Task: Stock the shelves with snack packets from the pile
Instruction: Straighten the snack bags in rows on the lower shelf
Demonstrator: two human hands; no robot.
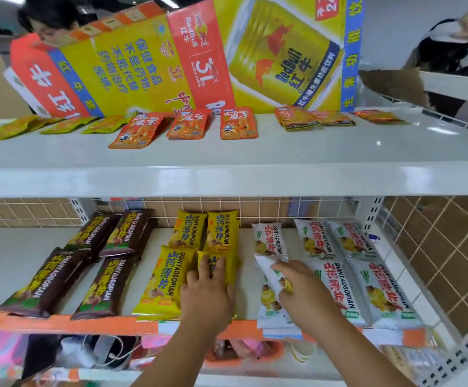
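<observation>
Lower centre-right of frame: white packet (266, 270) sits tilted in the right hand (302, 289), fingers curled round it, over the white row, prob. to go down flat w/ its own kind. Left hand (207, 296) lies flat, fingers straight, on a yellow packet (231, 275) (likely squaring its column). Brown packets (46, 280) lower left, same lower shelf (87, 325); red packets (191, 125) on the upper shelf (227, 174).

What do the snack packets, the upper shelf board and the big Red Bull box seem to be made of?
Yellow packets: probably thin plastic film, glossy, with sheen and crimped ends; the white packet bends in the right hand. Upper shelf board: likely painted metal, glossy, reflecting lights. Red Bull box: printed cardboard, judging by its folded flaps.
</observation>
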